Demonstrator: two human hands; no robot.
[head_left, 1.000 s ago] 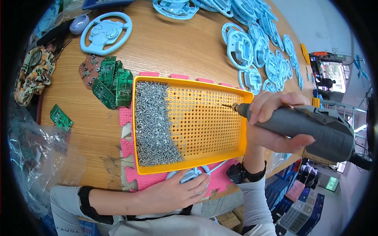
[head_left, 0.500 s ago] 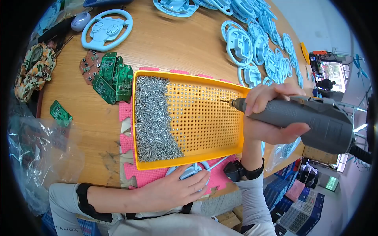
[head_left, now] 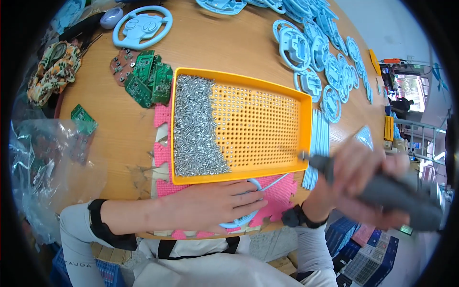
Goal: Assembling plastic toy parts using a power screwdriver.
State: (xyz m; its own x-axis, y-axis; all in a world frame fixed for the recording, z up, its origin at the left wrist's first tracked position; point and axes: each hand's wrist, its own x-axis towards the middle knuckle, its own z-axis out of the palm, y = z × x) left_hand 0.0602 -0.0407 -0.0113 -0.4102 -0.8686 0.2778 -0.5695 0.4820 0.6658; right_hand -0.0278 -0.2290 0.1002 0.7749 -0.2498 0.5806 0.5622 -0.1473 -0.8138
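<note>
My right hand [head_left: 358, 179], smeared by motion, is wrapped round a dark grey electric screwdriver [head_left: 401, 198]. Its tip points left, by the lower right corner of a yellow tray [head_left: 310, 119]. Stretched out flat, my left hand [head_left: 224, 203] rests over a light-blue steering wheel part [head_left: 252, 217] just below the tray, hiding much of it. Small silver screws [head_left: 196, 129] are heaped in the tray's left end, and others sit in its rows of holes. Under the tray and wheel part lies a pink foam mat [head_left: 282, 193].
Green circuit boards [head_left: 160, 83] lie left of the tray, with a clear plastic bag [head_left: 57, 167] nearer me. A blue steering wheel [head_left: 142, 29] sits at the far left. Many blue wheel parts [head_left: 294, 48] are piled far right; pale blue sticks [head_left: 319, 143] lie beside the tray.
My right hand has moved the screwdriver toward me and right, away from over the tray. My left hand's fingers have flattened over the wheel part. The whole view has shifted a little.
</note>
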